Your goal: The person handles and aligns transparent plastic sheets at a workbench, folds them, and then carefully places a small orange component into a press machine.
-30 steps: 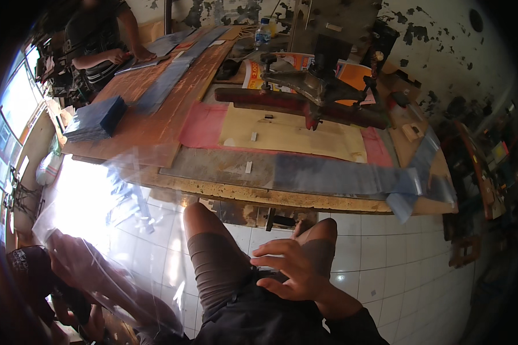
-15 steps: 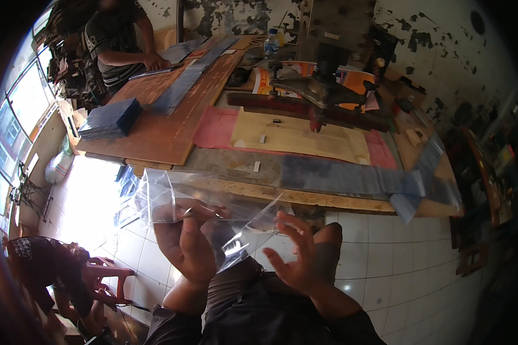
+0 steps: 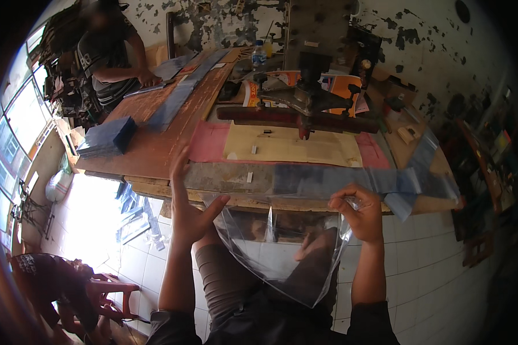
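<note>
A clear plastic sheet (image 3: 288,267) hangs over my lap, drooping to a point below the table edge. My right hand (image 3: 360,213) pinches its upper right corner between thumb and fingers. At the sheet's left side, my left hand (image 3: 191,215) is open, fingers stretched upward and thumb apart; any contact with the film is hard to make out. Beyond them on the table, a yellow sheet (image 3: 293,144) lies over a pink one (image 3: 207,141), beneath a press with a dark red bar (image 3: 328,119). A bluish plastic strip (image 3: 328,179) lies along the table's front edge.
On the brown board (image 3: 147,152) at left are a stack of bluish plastic sheets (image 3: 106,137) and a long strip (image 3: 181,95). Another person's hand (image 3: 148,77) works at its far side. Someone else sits low at left beside a red stool (image 3: 112,287). A bottle (image 3: 259,54) stands behind.
My hands have moved apart. The left hand has gone from closed on the plastic to open and upright; the right has closed on a corner. The sheet has swung to hang lower between them.
</note>
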### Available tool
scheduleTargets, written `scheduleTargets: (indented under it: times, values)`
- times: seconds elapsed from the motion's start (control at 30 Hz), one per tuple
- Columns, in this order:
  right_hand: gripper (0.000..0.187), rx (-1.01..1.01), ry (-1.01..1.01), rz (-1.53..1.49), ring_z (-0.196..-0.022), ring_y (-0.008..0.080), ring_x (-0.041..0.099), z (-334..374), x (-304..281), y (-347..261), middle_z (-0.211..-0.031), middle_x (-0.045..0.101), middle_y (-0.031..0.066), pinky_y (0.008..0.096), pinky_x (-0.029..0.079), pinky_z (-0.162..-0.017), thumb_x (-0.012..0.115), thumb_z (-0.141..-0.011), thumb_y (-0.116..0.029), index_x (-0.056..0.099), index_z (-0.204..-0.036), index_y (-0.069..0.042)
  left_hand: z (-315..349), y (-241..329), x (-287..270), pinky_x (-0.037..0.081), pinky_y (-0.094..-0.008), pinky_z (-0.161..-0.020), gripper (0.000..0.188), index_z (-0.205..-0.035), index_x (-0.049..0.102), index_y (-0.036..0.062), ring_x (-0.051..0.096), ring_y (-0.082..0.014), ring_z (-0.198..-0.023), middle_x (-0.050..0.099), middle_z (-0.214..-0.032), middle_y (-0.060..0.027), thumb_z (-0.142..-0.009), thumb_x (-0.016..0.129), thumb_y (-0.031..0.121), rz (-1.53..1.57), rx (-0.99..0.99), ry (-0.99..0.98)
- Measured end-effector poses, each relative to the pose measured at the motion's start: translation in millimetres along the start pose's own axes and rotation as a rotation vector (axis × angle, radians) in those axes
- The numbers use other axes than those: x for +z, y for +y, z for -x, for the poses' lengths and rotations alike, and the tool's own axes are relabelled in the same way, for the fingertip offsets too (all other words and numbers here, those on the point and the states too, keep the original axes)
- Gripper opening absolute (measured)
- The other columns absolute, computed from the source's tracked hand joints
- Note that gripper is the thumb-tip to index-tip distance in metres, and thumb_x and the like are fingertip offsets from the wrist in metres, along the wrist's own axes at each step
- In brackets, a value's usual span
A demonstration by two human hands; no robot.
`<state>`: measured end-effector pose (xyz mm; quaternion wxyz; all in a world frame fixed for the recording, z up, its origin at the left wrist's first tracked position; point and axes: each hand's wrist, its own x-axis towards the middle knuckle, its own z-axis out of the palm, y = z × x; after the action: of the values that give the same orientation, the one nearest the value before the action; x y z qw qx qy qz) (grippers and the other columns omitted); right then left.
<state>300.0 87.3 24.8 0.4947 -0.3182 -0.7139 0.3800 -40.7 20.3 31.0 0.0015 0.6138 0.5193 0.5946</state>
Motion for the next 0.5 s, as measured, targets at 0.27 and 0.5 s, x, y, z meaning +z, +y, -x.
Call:
scheduleTargets:
  times: [0.27, 0.5]
  values:
    - [0.017, 0.123, -0.062, -0.096, -0.093, 0.0130, 0.067, -29.3, -8.7, 42.8, -0.094, 0.072, 0.0066, 0.0282, 0.051, -0.088, 0.073, -0.097, -0.015, 0.069, -0.101, 0.001, 6.0, -70.8, 33.7, 0.057, -0.0321, -0.080, 0.025, -0.110, 0.067, -0.0041, 0.073, -0.0179, -0.088, 0.076, -0.093, -0.0126, -0.104, 0.064, 0.020, 0.594, -0.471, -0.333]
    - [0.024, 0.292, -0.006, -0.223, -0.095, 0.0145, 0.068, -26.1, -4.6, 95.5, -0.097, 0.074, 0.0088, 0.0312, 0.050, -0.092, 0.063, -0.103, -0.020, 0.068, -0.094, 0.001, 2.5, -108.9, 63.2, 0.049, -0.0237, -0.060, 0.028, -0.105, 0.069, -0.0001, 0.063, -0.0091, -0.068, 0.068, -0.082, -0.0030, -0.103, 0.066, 0.027, 0.436, -0.504, -0.213]
